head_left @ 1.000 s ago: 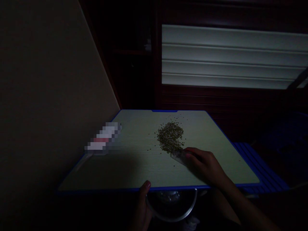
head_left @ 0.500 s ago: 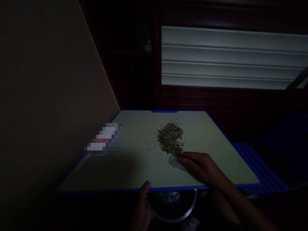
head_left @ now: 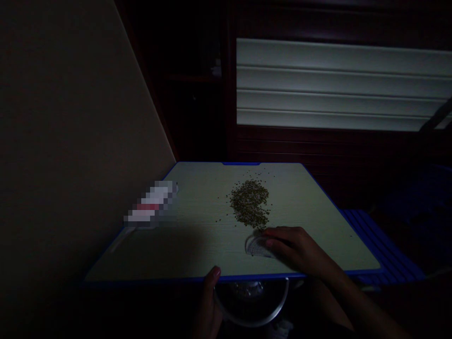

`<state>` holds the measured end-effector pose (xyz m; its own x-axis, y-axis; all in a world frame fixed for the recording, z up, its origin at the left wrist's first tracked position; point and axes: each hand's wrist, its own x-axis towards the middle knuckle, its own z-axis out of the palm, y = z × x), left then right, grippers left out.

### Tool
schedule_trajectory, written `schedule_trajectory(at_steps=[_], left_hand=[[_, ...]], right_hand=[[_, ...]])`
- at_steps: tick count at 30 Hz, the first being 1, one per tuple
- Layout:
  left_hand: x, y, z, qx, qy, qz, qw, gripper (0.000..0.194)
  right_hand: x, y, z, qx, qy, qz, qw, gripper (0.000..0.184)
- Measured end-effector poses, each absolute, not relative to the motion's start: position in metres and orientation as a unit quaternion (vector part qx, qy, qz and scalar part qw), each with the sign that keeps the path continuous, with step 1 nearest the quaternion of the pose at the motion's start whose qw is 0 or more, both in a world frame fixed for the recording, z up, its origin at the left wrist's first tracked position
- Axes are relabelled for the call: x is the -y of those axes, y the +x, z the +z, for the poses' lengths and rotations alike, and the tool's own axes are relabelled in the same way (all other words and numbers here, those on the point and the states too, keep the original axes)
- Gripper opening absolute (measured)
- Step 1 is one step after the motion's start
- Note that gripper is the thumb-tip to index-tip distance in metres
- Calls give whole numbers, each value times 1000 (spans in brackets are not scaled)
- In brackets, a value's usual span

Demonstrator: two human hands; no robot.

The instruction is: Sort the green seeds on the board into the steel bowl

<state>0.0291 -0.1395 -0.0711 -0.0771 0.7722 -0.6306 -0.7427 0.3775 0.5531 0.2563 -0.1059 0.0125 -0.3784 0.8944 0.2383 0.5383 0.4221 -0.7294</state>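
Note:
A clear half-round protractor point(head_left: 259, 246) lies low against the pale table top point(head_left: 183, 202), and my right hand point(head_left: 291, 245) pinches its right end between thumb and fingers. Just beyond it spreads a patch of small dark grains point(head_left: 250, 202), a few of them strayed around the edges. My left hand point(head_left: 212, 301) is at the near edge, its thumb over the blue rim. A round bowl with a shiny rim point(head_left: 256, 325) sits below that edge, beside the left hand. The left fingers are mostly lost in the dark, so their grip is unclear.
A blurred-out white and red packet point(head_left: 151, 205) lies at the table's left edge, near a pale wall point(head_left: 81, 141). Behind stands a dark wooden cabinet with a white slatted panel point(head_left: 335, 84). Blue striped cloth point(head_left: 381, 245) shows at the right.
My right hand has drawn slightly toward me with the protractor, leaving the edge of the grain patch. My left hand and the bowl look unchanged.

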Motion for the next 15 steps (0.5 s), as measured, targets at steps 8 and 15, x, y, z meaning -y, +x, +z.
schedule_trajectory(at_steps=[8,15], left_hand=[[139,29,-69,-473,17,550,688,59],[140,27,-66,-490,18,544,681,53]], right_hand=[[106,258,12,798,-425,293,311,26],[106,257,13,813,-399,296,303,26]])
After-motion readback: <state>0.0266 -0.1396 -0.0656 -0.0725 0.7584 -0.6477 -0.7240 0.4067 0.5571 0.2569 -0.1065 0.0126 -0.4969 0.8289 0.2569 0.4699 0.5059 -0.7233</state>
